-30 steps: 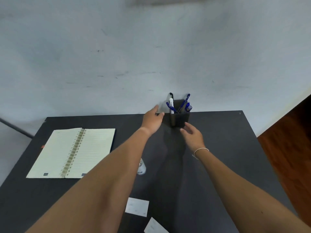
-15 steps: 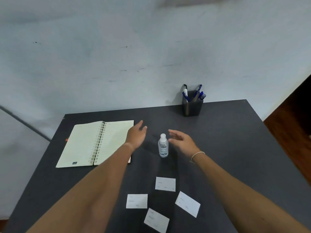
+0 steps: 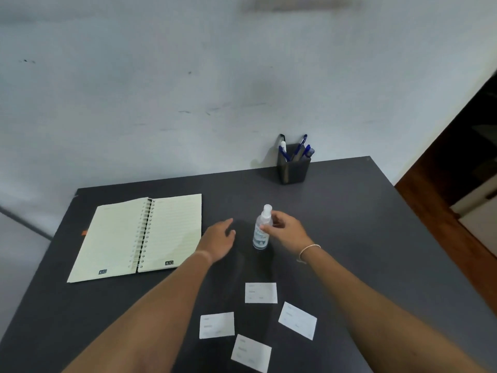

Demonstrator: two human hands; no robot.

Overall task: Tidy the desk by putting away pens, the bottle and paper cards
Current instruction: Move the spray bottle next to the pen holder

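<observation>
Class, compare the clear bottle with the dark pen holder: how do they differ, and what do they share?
The bottle is clear and slim; the pen holder is dark and boxy. The bottle stands mid-desk at the right hand; the pen holder sits untouched by the wall. Both stand upright.

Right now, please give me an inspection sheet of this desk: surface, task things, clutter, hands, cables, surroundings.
Surface: dark grey desk, flat, against a pale wall.
Task things: bottle upright mid-desk; four paper cards loose on the near side, none overlapping; pens standing in the pen holder at the far edge.
Clutter: open spiral notebook on the left.
Hands: right hand with fingers at the bottle's neck, grip not closed; left hand open, apart from the bottle.
Cables: nothing seen.
Surroundings: wooden floor at right.
</observation>
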